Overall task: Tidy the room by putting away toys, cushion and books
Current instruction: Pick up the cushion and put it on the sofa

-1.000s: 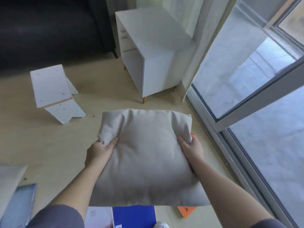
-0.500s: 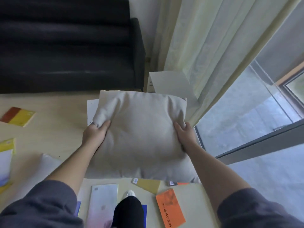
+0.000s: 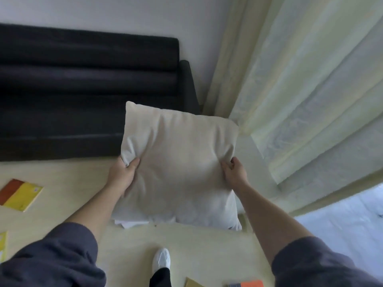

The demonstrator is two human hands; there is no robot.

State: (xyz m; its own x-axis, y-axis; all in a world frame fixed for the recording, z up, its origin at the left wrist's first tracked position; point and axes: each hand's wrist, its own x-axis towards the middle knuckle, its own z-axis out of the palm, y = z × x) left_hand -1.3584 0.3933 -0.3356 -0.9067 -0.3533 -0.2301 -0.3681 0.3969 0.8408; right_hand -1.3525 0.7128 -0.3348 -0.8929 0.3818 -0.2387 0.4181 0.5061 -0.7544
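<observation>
Soft daylight from the right through pale curtains point(image 3: 300, 90), bright washed-out patch at lower right, dark sofa point(image 3: 83, 90) underexposed, faint shadows, slight motion blur throughout, wide-angle bending at the edges

Cushions: one, the beige cushion point(image 3: 180, 162).
Hands: two, the left hand point(image 3: 123, 176) and the right hand point(image 3: 236, 174), both gripping that cushion.
Books on the floor: four, the red-and-yellow book point(image 3: 20, 194), the yellow book point(image 3: 3, 244) at the left edge, the olive book point(image 3: 192, 283) and the orange book point(image 3: 251, 283) at the bottom edge.
Sofas: one, the black sofa point(image 3: 83, 90).
Shoes: one, the white shoe point(image 3: 161, 258).
Curtains: one pale curtain point(image 3: 300, 90); separate panels cannot be told.
</observation>
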